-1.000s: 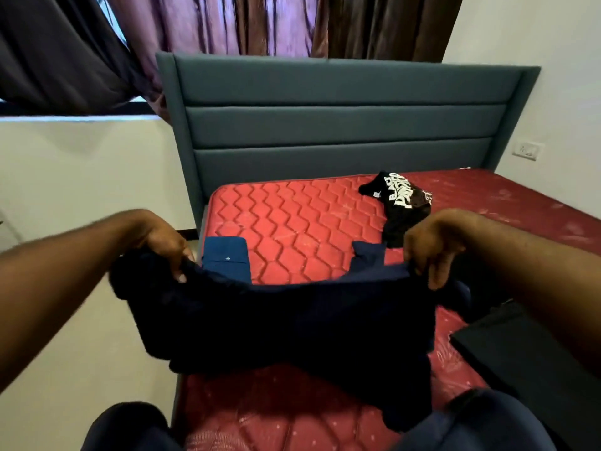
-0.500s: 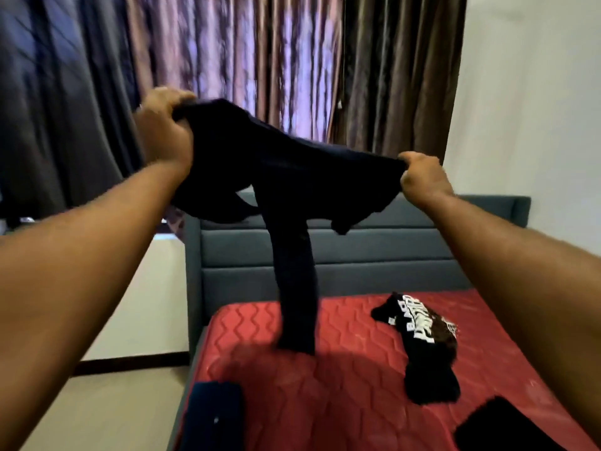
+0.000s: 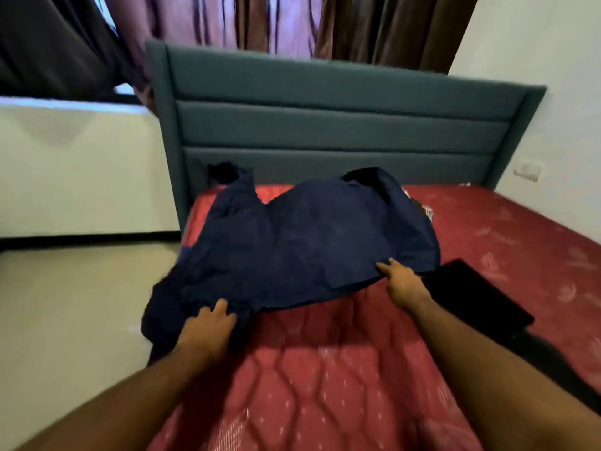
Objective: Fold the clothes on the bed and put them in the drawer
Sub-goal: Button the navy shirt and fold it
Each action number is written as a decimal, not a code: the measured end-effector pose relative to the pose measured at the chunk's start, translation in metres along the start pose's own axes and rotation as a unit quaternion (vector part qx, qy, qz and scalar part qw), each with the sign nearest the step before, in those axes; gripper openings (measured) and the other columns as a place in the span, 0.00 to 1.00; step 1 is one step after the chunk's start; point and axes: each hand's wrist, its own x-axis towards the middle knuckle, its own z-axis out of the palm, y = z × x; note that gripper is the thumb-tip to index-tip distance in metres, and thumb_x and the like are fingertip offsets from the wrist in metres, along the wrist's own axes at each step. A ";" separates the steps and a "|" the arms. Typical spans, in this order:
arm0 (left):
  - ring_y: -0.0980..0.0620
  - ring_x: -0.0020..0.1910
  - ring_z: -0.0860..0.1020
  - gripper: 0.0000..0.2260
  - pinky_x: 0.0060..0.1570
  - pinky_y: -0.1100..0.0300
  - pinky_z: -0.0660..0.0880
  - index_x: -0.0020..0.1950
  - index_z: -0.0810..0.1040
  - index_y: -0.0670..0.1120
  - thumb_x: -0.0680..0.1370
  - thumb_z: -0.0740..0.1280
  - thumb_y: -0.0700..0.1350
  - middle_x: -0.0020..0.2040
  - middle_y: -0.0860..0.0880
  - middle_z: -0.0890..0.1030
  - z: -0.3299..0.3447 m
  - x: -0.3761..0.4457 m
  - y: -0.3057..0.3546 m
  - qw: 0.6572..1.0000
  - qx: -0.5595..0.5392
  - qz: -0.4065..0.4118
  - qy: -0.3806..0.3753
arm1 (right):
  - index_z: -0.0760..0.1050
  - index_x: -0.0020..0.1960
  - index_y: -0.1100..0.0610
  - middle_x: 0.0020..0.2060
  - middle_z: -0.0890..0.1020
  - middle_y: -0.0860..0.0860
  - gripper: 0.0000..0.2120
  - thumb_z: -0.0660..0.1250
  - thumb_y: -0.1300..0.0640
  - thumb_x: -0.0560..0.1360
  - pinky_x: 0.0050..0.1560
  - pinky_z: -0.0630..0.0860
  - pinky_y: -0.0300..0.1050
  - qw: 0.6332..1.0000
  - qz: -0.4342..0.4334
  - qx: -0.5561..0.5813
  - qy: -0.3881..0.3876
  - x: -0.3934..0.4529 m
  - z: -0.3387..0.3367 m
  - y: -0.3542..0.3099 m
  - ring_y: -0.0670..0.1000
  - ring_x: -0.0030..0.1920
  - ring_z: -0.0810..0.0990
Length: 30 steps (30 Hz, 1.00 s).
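The big bed point(image 3: 341, 385) has a red top and a gray-blue headboard point(image 3: 325, 125) at the far end. A dark blue piece of clothing point(image 3: 309, 245) lies spread across the bed, with one part hanging off the left side. A flat black thing point(image 3: 481, 294) sits just beside it. The left hand point(image 3: 208, 330) and right hand point(image 3: 403, 281) each hold its near edge, fingers curled on the cloth.

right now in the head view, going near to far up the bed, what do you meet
bare mattress → left hand → right hand → navy garment → headboard → curtains
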 end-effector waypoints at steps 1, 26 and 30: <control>0.43 0.56 0.75 0.16 0.46 0.49 0.74 0.65 0.70 0.51 0.76 0.62 0.46 0.65 0.46 0.64 0.022 -0.014 0.013 0.998 -0.010 -0.016 -0.067 | 0.63 0.75 0.53 0.76 0.59 0.59 0.27 0.56 0.66 0.77 0.71 0.60 0.46 0.999 0.003 -0.008 -0.048 -0.017 0.032 0.008 0.59 0.72 0.65; 0.42 0.48 0.79 0.11 0.50 0.54 0.73 0.54 0.83 0.45 0.73 0.68 0.37 0.49 0.40 0.82 0.015 -0.093 -0.005 0.849 -0.392 -0.243 0.257 | 0.79 0.57 0.66 0.59 0.77 0.64 0.19 0.64 0.75 0.68 0.66 0.67 0.51 0.977 -0.012 0.173 0.121 -0.096 0.096 0.028 0.63 0.62 0.75; 0.44 0.57 0.79 0.18 0.53 0.55 0.75 0.59 0.76 0.47 0.77 0.61 0.58 0.59 0.45 0.80 0.074 -0.139 0.031 0.934 -0.190 -0.224 -0.203 | 0.82 0.55 0.61 0.54 0.82 0.62 0.20 0.62 0.73 0.67 0.57 0.73 0.50 0.986 0.104 0.130 0.002 -0.143 0.116 0.050 0.63 0.57 0.79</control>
